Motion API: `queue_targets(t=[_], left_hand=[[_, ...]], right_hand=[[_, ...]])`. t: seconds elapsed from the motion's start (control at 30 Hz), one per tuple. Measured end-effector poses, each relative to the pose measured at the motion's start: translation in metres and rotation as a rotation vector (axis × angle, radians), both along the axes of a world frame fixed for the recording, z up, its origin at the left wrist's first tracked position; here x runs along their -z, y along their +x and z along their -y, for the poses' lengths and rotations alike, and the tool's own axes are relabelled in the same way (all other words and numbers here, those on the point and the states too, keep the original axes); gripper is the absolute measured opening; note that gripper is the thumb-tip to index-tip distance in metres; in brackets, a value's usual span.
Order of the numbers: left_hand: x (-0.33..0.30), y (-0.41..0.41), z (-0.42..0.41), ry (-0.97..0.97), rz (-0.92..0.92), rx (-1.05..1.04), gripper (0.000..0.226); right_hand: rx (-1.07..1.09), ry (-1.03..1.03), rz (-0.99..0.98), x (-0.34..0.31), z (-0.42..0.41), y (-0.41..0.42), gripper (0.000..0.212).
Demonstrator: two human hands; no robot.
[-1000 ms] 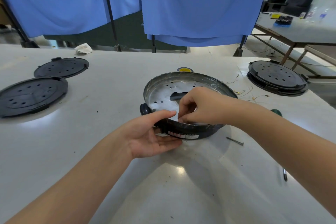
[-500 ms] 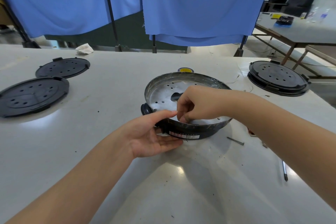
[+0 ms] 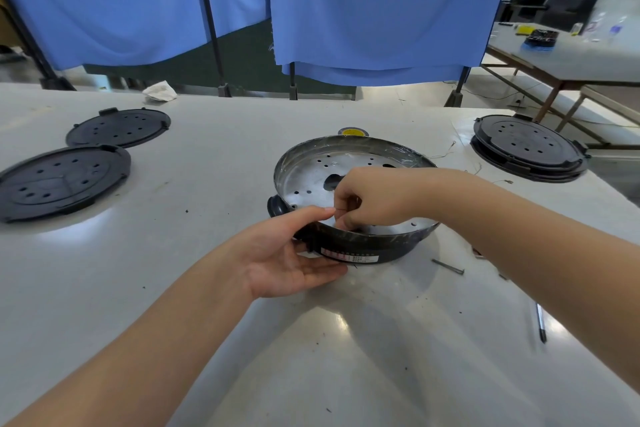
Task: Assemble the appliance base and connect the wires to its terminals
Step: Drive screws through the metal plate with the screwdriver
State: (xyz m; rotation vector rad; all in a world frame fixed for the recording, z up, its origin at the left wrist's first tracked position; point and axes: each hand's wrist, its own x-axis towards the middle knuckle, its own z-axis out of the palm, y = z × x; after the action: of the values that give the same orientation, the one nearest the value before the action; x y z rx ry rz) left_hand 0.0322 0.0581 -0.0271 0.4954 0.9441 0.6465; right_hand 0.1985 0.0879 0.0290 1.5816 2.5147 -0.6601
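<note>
The round appliance base (image 3: 375, 254) sits mid-table, a black outer wall around a perforated metal plate (image 3: 311, 177). My left hand (image 3: 287, 253) holds its near-left rim, thumb over the top edge and fingers along the outer wall by the white label. My right hand (image 3: 374, 199) reaches inside the base at the near rim, fingers curled, pinching what looks like a thin wire (image 3: 333, 209). More thin loose wires (image 3: 446, 152) lie on the table right of the base, partly hidden by my right forearm.
Two black perforated covers (image 3: 59, 180) (image 3: 117, 126) lie at the left, and a stack of them (image 3: 526, 146) at the right. A long screw (image 3: 446, 266) and a screwdriver shaft (image 3: 540, 321) lie near right. A yellow roll (image 3: 352, 132) sits behind the base.
My right forearm has swung farther back and now covers the loose wires right of the base. Both hands stay at the near rim, the right fingers shifting slightly.
</note>
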Motion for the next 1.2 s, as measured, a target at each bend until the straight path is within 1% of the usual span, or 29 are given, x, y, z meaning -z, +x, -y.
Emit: queue_targets(t=[0.13, 0.3, 0.43, 0.53, 0.7, 0.77, 0.83, 0.97, 1.07, 1.2], left_hand=[[0.001, -0.001, 0.000, 0.008, -0.004, 0.012, 0.039], [0.002, -0.002, 0.000, 0.007, 0.001, 0.020, 0.043], [0.004, -0.004, 0.000, 0.012, 0.028, 0.028, 0.041], [0.006, -0.006, 0.000, 0.024, 0.049, 0.028, 0.040], [0.010, -0.008, 0.001, 0.083, 0.058, 0.052, 0.039], [0.010, -0.009, 0.001, 0.133, 0.036, 0.090, 0.034], [0.009, -0.008, -0.001, 0.155, 0.009, 0.104, 0.023], [0.006, -0.008, -0.004, 0.158, -0.018, 0.092, 0.028], [0.005, -0.010, -0.003, 0.142, 0.008, 0.096, 0.031], [0.006, -0.012, -0.004, 0.095, 0.041, 0.061, 0.028]], right_hand=[[0.015, -0.011, 0.030, 0.002, -0.001, -0.001, 0.018], [0.053, -0.081, -0.003, -0.001, -0.002, 0.000, 0.019], [0.111, -0.073, -0.024, 0.002, -0.001, 0.003, 0.022], [0.176, -0.021, -0.139, 0.010, 0.004, 0.005, 0.019], [0.271, 0.122, -0.449, 0.030, 0.019, 0.009, 0.016], [0.300, 0.145, -0.492, 0.037, 0.025, 0.009, 0.016], [0.322, 0.171, -0.478, 0.043, 0.029, 0.008, 0.015], [0.365, 0.230, -0.480, 0.045, 0.030, 0.002, 0.018], [0.366, 0.201, -0.458, 0.038, 0.031, 0.001, 0.015], [0.313, 0.115, -0.382, 0.023, 0.027, 0.005, 0.012]])
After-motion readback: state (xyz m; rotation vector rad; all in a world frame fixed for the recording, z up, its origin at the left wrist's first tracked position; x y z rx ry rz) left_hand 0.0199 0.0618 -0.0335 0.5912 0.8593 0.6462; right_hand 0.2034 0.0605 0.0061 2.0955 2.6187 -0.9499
